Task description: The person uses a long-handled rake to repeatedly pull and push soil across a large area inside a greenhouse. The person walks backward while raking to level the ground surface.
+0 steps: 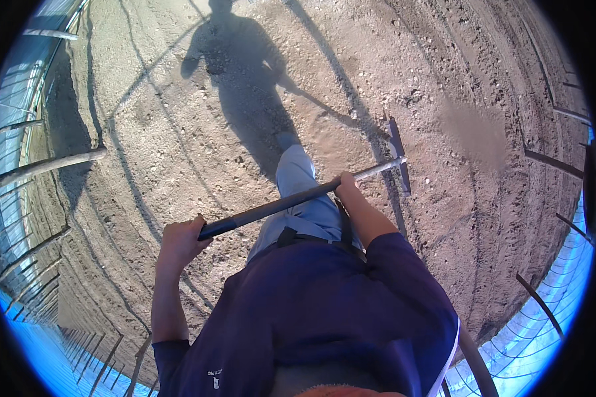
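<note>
A long-handled soil tool [284, 203], rake-like in shape, lies slantwise across the front of my body. My left hand [181, 240] grips the dark butt end of its handle. Farther along, my right hand [346, 186] is closed around the shaft, where the dark part meets a paler stretch. Beyond that hand, to the right, the wide crosswise head [400, 154] is over the soil; whether it touches the ground or has teeth I cannot tell. One leg in light blue trousers [295, 173] is forward beneath the handle.
Dry, crumbly soil [179, 124] with small clods spreads all around. Wooden posts [44, 168] line the left, and more posts [554, 164] stand at right. Plastic sheeting [10, 109] walls the left side. My shadow [248, 74] and thin structural shadows fall ahead.
</note>
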Motion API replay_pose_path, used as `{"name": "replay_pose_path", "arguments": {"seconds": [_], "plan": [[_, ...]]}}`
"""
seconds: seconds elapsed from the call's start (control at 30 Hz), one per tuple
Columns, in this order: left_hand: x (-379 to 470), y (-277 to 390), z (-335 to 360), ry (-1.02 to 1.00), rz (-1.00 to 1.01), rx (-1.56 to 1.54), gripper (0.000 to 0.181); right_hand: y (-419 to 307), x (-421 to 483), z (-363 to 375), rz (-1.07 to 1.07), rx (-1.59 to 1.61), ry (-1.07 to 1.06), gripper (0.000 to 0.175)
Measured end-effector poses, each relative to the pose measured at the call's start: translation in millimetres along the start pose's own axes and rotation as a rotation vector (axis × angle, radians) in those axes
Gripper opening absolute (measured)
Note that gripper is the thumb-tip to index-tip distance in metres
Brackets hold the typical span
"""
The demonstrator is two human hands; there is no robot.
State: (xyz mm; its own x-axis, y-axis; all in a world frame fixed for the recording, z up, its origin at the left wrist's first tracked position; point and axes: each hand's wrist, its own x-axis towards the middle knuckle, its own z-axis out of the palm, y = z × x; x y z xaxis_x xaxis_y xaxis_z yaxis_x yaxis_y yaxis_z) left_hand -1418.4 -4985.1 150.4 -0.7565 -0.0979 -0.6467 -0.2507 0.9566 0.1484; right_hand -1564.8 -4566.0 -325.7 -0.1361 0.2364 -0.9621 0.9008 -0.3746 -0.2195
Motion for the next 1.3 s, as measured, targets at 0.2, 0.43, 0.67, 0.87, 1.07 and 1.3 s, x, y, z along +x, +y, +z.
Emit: {"name": "replay_pose_path", "arguments": {"seconds": [0.2, 0.43, 0.67, 0.87, 1.07, 1.3], "plan": [[70.9, -100.1, -83.6, 0.111, -0.127, 0.0, 0.027, -35.6, -70.6, 177.4, -0.046, 0.046, 0.015, 0.02], [108.6, -203.8, -187.6, 0.164, -0.289, 0.002, 0.026, -88.3, -146.3, 400.4, 0.068, 0.042, -0.056, 0.007], [78.5, -306.5, -260.8, 0.222, -0.526, -0.169, 0.029, -78.6, -260.5, 519.0, 0.213, 0.183, -0.279, 0.016], [152.7, -288.2, -236.1, 0.091, -0.365, -0.072, 0.023, -138.0, -185.8, 525.4, 0.103, 0.262, -0.353, 0.01], [259.6, -223.5, -228.7, -0.178, -0.072, -0.172, 0.026, -247.6, -79.3, 480.0, -0.15, 0.062, -0.06, 0.016], [290.3, -328.7, -300.8, 0.003, -0.181, -0.087, 0.029, -207.0, -77.3, 639.5, -0.025, -0.104, -0.042, 0.005]]}}
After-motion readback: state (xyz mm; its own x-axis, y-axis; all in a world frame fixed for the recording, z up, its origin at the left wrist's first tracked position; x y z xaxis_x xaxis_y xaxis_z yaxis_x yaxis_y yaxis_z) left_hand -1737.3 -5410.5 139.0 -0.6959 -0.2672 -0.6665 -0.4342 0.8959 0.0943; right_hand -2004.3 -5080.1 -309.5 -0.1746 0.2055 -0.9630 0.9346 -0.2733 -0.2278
